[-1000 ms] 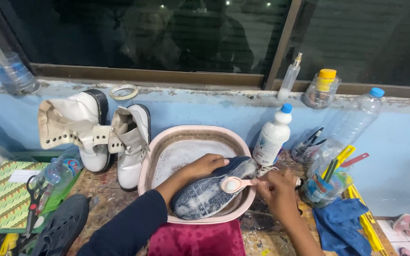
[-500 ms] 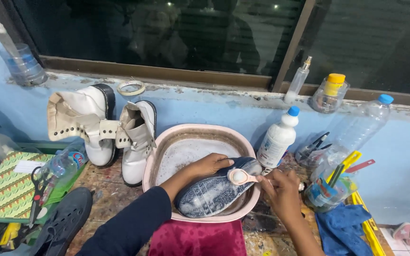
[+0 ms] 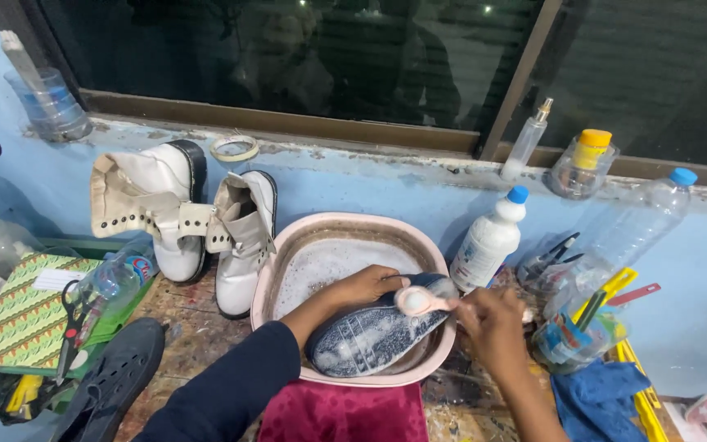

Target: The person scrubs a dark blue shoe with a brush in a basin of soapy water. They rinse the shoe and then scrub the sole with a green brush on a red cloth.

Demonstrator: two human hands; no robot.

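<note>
Two hands work over a pink basin: the left hand grips a soapy dark shoe lying sole-up in it, and the right hand holds a brush against the sole. Beyond stand white boots and a white bottle.

**Even indoor light, dark window behind**

The scene is lit from above and in front, quite evenly, with soft short shadows. Beyond both hands the window is almost black and gives faint reflections with small points of glare. The foam in the basin by the left hand looks bright but not burnt out. The right hand is slightly blurred. The straight ledge far from the hands bends a little toward the edges.
</note>
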